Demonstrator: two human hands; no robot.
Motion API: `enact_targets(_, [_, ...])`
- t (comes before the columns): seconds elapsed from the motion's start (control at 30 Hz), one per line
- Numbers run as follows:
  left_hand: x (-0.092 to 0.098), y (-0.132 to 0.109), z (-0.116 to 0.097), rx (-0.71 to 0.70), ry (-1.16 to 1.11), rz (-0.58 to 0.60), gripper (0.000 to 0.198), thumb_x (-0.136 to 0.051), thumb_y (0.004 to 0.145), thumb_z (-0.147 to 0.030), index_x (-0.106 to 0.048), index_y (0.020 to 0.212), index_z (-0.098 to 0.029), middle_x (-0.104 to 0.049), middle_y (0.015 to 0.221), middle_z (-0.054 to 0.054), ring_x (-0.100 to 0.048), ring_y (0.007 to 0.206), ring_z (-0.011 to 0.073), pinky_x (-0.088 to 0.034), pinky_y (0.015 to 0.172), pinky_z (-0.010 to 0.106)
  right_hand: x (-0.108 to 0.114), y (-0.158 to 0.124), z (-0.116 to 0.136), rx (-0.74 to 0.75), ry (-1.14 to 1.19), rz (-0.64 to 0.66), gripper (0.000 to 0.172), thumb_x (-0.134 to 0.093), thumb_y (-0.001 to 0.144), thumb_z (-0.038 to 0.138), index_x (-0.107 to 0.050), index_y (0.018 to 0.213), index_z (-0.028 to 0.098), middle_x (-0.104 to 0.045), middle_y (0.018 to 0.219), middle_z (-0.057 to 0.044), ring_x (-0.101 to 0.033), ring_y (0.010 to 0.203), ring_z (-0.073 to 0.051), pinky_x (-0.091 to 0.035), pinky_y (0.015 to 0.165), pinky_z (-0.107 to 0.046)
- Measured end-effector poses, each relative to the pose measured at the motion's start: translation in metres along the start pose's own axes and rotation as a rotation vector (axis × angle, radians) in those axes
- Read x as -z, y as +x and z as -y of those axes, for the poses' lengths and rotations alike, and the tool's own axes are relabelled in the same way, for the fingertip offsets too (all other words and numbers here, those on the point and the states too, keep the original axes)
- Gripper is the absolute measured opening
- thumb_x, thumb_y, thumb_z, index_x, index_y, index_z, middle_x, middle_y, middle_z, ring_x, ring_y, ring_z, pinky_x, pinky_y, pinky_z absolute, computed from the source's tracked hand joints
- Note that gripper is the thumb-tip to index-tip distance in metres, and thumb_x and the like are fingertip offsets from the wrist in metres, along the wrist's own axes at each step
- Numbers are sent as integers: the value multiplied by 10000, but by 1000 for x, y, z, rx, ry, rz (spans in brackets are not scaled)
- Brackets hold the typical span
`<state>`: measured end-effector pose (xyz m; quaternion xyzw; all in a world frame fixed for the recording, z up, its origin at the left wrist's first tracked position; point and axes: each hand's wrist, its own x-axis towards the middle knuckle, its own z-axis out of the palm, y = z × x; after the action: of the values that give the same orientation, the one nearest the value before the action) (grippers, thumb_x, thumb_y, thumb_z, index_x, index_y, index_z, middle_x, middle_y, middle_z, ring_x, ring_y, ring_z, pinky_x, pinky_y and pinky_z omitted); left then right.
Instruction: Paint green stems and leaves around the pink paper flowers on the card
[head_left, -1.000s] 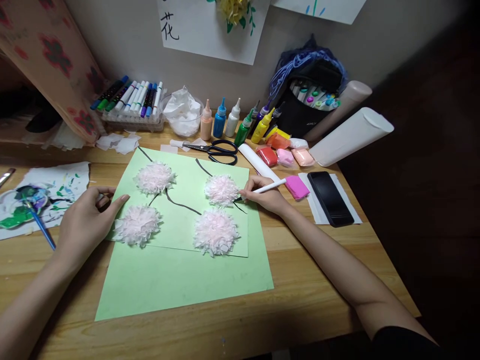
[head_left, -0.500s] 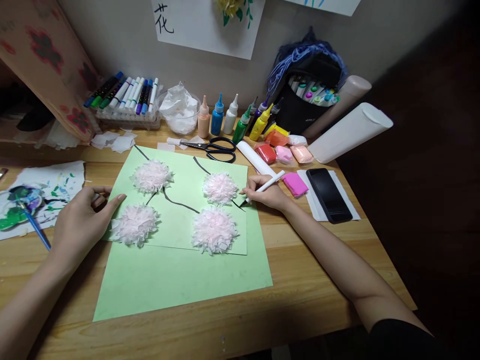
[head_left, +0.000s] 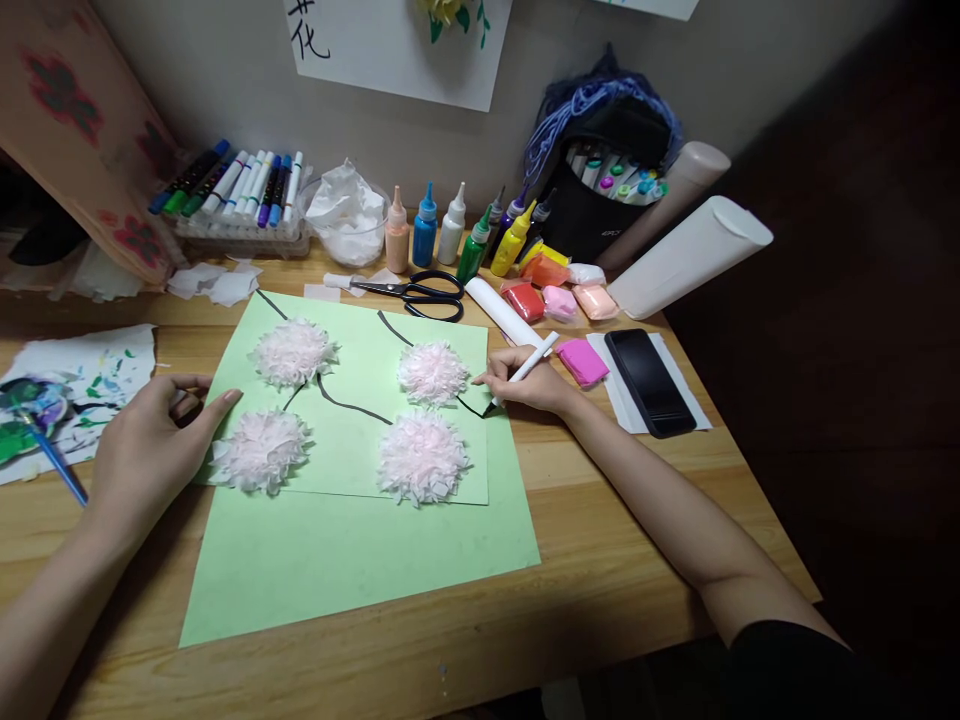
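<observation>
My right hand (head_left: 529, 380) grips a white marker pen (head_left: 534, 357), its dark tip touching the right edge of a light green paper (head_left: 352, 455). A short black line (head_left: 471, 406) runs from the upper right flower to that tip. At the left edge of this paper, my left hand (head_left: 161, 430) has its thumb on top and its other fingers curled by the side, partly hidden. Several pale pink tissue flowers (head_left: 424, 457) are on the sheet, with curved black lines (head_left: 352, 405) beside them. Under it lies a larger green sheet (head_left: 360, 565).
Behind the paper lie black-handled scissors (head_left: 435, 295) and a white roll (head_left: 502, 310). Paint bottles (head_left: 424, 235), a tissue bowl (head_left: 349, 225) and markers (head_left: 247, 190) line the wall. To the right are clay packets (head_left: 583, 362) and a phone (head_left: 649, 383); at left, a paintbrush (head_left: 56, 458).
The black line beside the upper right flower looks thicker, and the pen tip has reached the paper's right edge. My left hand stays at the left edge; the whole view has shifted slightly.
</observation>
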<state>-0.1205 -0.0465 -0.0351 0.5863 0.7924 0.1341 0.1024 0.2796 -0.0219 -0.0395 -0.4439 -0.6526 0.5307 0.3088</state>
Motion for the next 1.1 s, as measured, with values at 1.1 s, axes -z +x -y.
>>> enact_targets(1.1, [3,-1,-4,0,18,25,363,-548,792,-548,-582,991,-246,-644,872,23,-629,847,228,-392,627,270,-6,-2,-1,30,28,-137,362,-699,744,417,-473,574,192,-553,539,39,-536,530,-100,-501,611,-273])
